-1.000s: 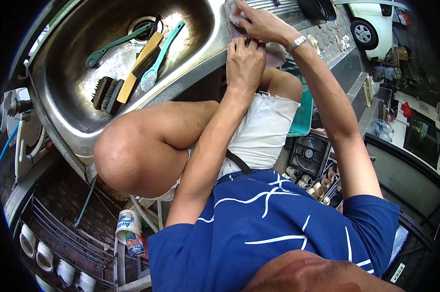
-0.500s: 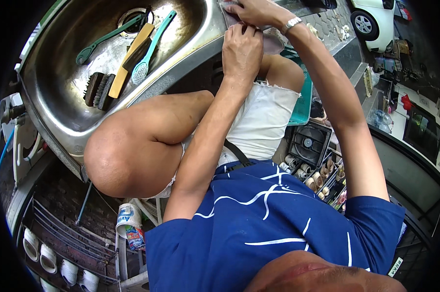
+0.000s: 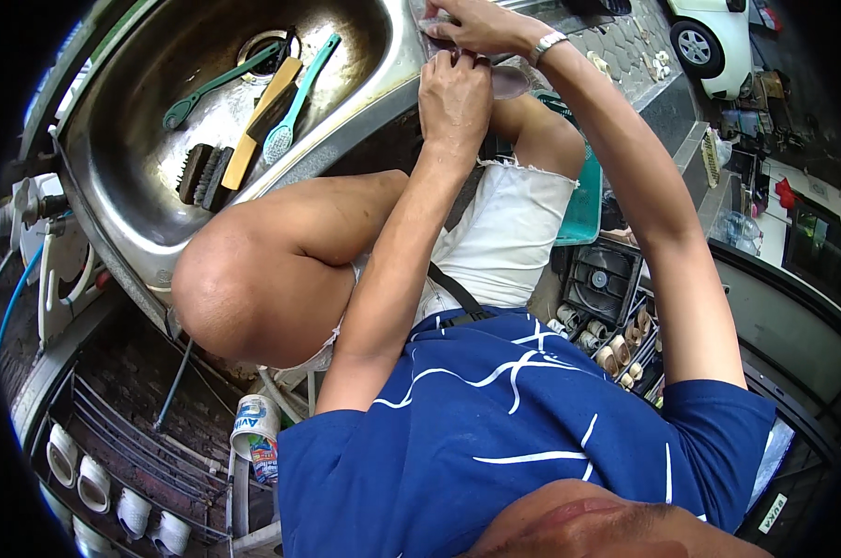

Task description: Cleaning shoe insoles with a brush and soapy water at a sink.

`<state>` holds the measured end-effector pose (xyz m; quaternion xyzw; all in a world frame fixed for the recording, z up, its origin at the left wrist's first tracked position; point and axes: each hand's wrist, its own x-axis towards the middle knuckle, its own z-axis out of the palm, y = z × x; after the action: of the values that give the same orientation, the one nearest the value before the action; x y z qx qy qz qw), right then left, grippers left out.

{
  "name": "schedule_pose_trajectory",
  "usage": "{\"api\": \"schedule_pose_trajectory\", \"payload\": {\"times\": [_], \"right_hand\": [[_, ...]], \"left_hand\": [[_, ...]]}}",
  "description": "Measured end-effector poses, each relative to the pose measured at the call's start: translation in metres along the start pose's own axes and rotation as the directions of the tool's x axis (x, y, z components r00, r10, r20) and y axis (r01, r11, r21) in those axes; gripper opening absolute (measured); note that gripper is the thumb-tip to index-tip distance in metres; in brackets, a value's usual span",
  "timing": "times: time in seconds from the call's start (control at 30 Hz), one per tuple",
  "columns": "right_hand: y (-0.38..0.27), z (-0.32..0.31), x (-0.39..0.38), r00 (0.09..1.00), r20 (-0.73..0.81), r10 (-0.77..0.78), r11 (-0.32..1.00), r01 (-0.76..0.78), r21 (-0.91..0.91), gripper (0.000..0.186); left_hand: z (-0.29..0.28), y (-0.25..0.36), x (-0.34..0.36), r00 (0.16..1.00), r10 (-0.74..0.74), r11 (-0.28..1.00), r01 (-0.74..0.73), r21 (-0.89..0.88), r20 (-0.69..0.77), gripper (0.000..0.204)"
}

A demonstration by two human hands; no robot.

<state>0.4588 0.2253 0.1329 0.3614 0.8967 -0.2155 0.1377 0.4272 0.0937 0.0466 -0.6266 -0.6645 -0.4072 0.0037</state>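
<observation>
My left hand point(image 3: 453, 93) is closed at the rim of a steel sink point(image 3: 383, 88), gripping a small flat mauve-grey piece point(image 3: 512, 82) whose edge pokes out to its right. My right hand point(image 3: 481, 28), with a metal watch on the wrist, lies just above it at the top edge of the view, fingers curled on the same piece; the part under the hands is hidden. My bare knee point(image 3: 244, 288) is raised below the sink. In the basin lie a green long-handled brush point(image 3: 211, 88), a teal brush point(image 3: 295, 102), a wooden-handled brush point(image 3: 253, 130) and a black scrubbing brush point(image 3: 197, 172).
A teal plastic tub point(image 3: 583, 200) and a black fan housing point(image 3: 597, 279) sit to the right of my leg. A printed tin can point(image 3: 258, 437) stands on the floor. White pipe fittings point(image 3: 95, 479) line a rack at lower left. A white car point(image 3: 718, 42) is parked at upper right.
Both hands have stayed together on the piece and shifted slightly up in the view; the sink and knee have drifted with the head's movement.
</observation>
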Motion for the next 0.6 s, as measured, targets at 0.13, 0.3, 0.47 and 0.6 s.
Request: {"api": "schedule_pose_trajectory", "payload": {"times": [0.13,0.3,0.47,0.6], "right_hand": [[0.006,-0.003,0.001,0.991,-0.134,0.003,0.999,0.003,0.045,0.032],[-0.008,-0.001,0.012,0.998,-0.056,-0.018,1.000,0.018,-0.001,0.030],[0.031,-0.002,0.012,0.934,-0.356,-0.043,0.999,0.042,-0.012,0.032],[0.043,0.006,0.030,0.955,-0.282,0.090,0.996,-0.078,0.053,0.035]], "left_hand": [[-0.002,0.012,0.008,0.999,0.035,0.999,-0.035,0.009,-0.001,0.015],[-0.001,0.001,0.001,0.999,-0.008,1.000,0.008,0.009,-0.037,0.015],[0.004,0.018,0.016,0.995,0.048,0.998,-0.051,-0.032,-0.090,0.013],[0.003,0.004,0.013,0.998,0.012,0.998,-0.015,-0.058,-0.055,0.013]]}}
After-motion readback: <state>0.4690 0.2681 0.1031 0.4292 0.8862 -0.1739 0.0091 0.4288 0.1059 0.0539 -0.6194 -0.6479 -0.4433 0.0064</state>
